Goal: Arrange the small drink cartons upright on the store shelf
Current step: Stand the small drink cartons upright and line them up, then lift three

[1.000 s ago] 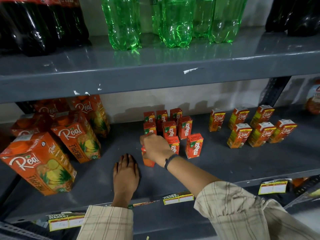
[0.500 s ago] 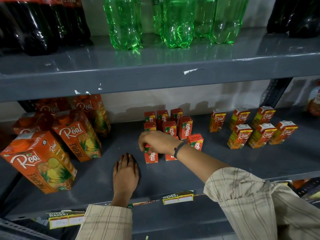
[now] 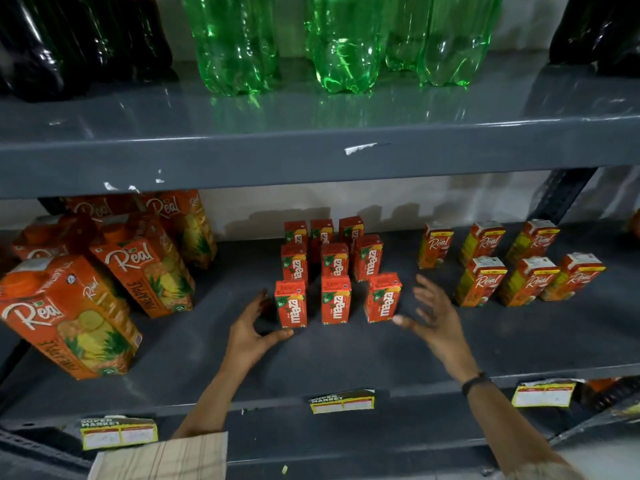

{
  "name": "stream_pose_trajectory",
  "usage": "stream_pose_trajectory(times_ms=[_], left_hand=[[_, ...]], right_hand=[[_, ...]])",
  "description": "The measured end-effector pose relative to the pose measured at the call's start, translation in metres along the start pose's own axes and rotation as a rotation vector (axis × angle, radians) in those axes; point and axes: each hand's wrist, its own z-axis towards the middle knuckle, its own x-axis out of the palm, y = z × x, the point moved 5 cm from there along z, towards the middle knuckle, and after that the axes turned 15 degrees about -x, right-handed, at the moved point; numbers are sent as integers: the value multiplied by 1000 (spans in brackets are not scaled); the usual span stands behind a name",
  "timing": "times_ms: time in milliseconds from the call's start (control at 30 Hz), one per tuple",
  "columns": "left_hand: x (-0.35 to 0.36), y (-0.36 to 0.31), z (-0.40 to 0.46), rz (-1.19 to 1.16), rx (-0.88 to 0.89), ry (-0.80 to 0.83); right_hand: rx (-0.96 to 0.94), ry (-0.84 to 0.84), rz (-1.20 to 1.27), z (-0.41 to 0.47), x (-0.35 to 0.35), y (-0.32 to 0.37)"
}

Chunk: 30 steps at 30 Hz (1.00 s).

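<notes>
A view looks down from a person's head onto a grey metal store shelf (image 3: 346, 355). In the middle of it stand nine small red drink cartons (image 3: 334, 268), all upright, in three rows of three running from near to far. The near row is the clearest: a left carton (image 3: 291, 304), a middle carton (image 3: 335, 299) and a right carton (image 3: 383, 297), with gaps between them.

The left hand (image 3: 254, 329) is spread wide and holds nothing. It cups toward the left carton of the near row, thumb close to the foot of that carton; whether it touches cannot be told. The right hand (image 3: 431, 315) is also wide open and empty, and blurred. It hovers just right of the right carton, apart from it.

The step in hand looks like squaring up the block. To do it well, both palms should stay flat and upright and press inward low on the outer cartons, near their bases, so they slide and do not tip. The push should be slow and even from both sides. The right carton sits slightly askew and a little farther out, so it likely needs the most nudging.

To the left stand large orange pineapple juice cartons (image 3: 145, 271). To the right, well apart, stand small yellow-and-red juice cartons (image 3: 481, 282), also upright. Green bottles (image 3: 343, 43) and dark bottles (image 3: 79, 43) fill the upper shelf (image 3: 311, 157).
</notes>
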Motion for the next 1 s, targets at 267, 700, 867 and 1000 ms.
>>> stream_pose_trajectory(times_ms=[267, 700, 867, 1000], left_hand=[[41, -24, 24, -158, -76, 178], [58, -39, 6, -141, -136, 265], [54, -23, -22, -140, -168, 259], [53, -5, -46, -122, -201, 242]], right_hand=[[68, 263, -26, 36, 43, -19], [152, 461, 68, 31, 74, -14], [205, 460, 71, -3, 73, -7], [221, 464, 54, -33, 71, -2]])
